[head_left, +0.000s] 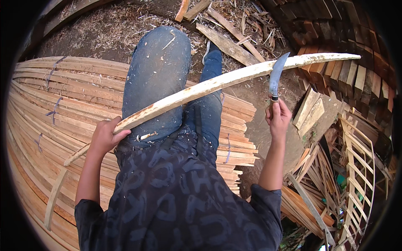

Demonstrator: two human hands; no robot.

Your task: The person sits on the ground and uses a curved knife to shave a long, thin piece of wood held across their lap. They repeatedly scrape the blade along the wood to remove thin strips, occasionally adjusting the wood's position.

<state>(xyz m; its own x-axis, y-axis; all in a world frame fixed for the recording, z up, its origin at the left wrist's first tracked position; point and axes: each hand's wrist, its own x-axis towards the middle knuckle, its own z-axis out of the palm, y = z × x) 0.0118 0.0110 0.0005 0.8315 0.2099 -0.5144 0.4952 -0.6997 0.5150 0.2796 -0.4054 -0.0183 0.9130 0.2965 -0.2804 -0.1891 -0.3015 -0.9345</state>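
A long, pale, peeled wooden pole (pixel 201 90) with brown bark patches lies slantwise across my thighs, its far end pointing to the right. My left hand (pixel 106 134) is closed round it near its lower left end. My right hand (pixel 278 113) grips the dark handle of a knife (pixel 275 77), a broad curved blade pointing away from me. That blade crosses in front of the pole's right half; whether its edge touches the wood I cannot tell. Wood shavings (pixel 147 136) lie on my jeans.
Tied bundles of sawn wooden strips (pixel 71 92) lie beneath me and to the left. Stacked boards (pixel 351 75) stand at the right, with a slatted wooden frame (pixel 356 175) and loose sticks (pixel 318 180) nearer. Offcut planks (pixel 228 44) and shavings cover the ground ahead.
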